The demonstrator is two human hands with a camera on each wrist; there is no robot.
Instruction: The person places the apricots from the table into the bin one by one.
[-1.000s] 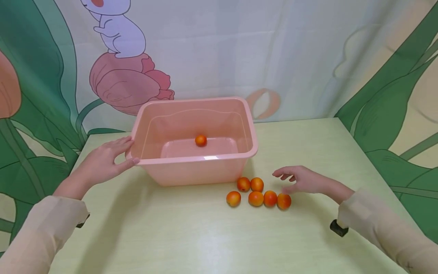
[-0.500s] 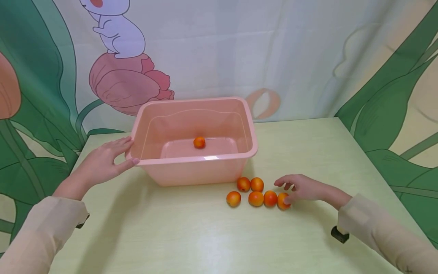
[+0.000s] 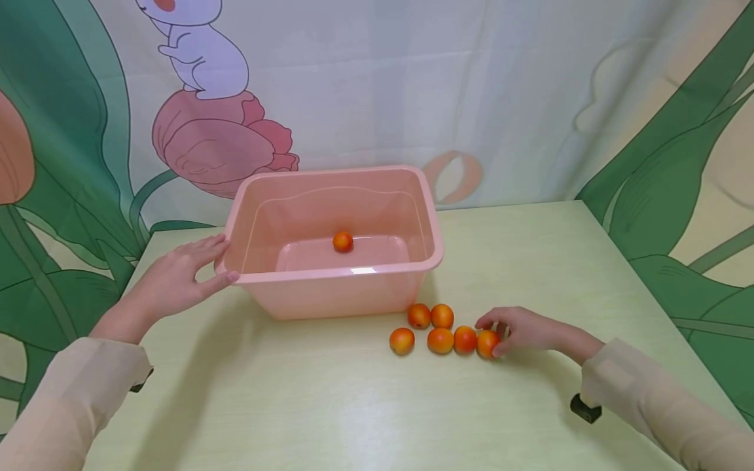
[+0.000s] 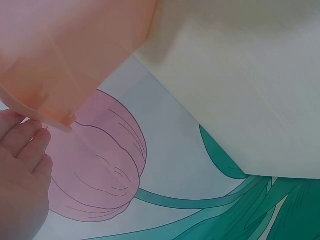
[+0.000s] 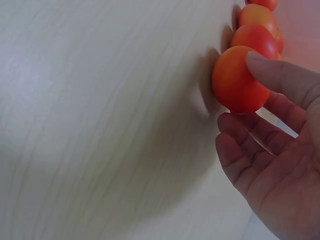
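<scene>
My left hand (image 3: 179, 279) holds the left rim of a pink plastic tub (image 3: 330, 294), thumb at the front corner and fingers along the side. In the left wrist view its bent fingers (image 4: 31, 142) reach up under the rim; the thumb is out of sight there. On the table, my right hand (image 3: 527, 329) pinches a small round orange-red fruit (image 5: 239, 80), the rightmost of a row. Its thumb lies on top of the fruit, and the index finger passes behind it. Inside the tub sits one similar fruit (image 3: 343, 241).
Several more orange-red fruits lie near the tub's front right corner, among them a single fruit (image 3: 402, 341) to the left and a fruit (image 3: 465, 339) right beside the pinched one. A printed curtain (image 3: 377, 85) hangs behind the pale table (image 3: 330, 405).
My right hand has come down and forward onto the rightmost fruit, its thumb and fingers closing around it. The fruit in the tub has shifted slightly left. The left hand stays at the rim.
</scene>
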